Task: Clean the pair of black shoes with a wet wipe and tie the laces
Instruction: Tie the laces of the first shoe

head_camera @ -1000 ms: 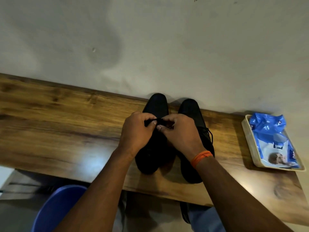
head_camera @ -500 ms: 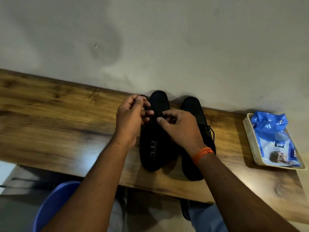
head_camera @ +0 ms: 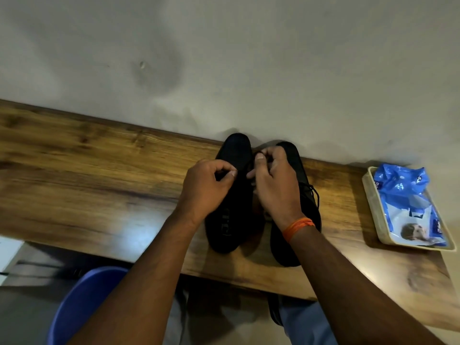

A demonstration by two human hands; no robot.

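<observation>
Hands work over the pair of black shoes, set a little apart from each other. The left hand [head_camera: 206, 185] hovers above the left black shoe [head_camera: 232, 195], thumb and forefinger pinched together on what looks like a thin black lace, though the lace there is too dark against the shoe to be sure. The right hand [head_camera: 272, 185] sits higher, toward the wall, with its fingers curled and pinched around a loop of black lace [head_camera: 256, 155] near the toe ends of the shoes. An orange band [head_camera: 297, 227] circles the right wrist.

Both shoes stand side by side on the brown wooden shelf [head_camera: 99, 185], toes pointing at the back edge where it meets the grey wall [head_camera: 249, 58], heels near the front edge. The left shoe shows faint lettering on its insole. The right black shoe [head_camera: 298, 170] lies largely under the right hand and forearm; some of its lace [head_camera: 315, 195] loops out over its right side.

Well apart from the shoes, near the right end of the shelf, a cream rectangular tray [head_camera: 371, 202] holds a blue and white wet wipe packet [head_camera: 408, 202], which is crumpled at the top.

Below the front edge, a blue plastic chair [head_camera: 82, 305] shows at lower left.
</observation>
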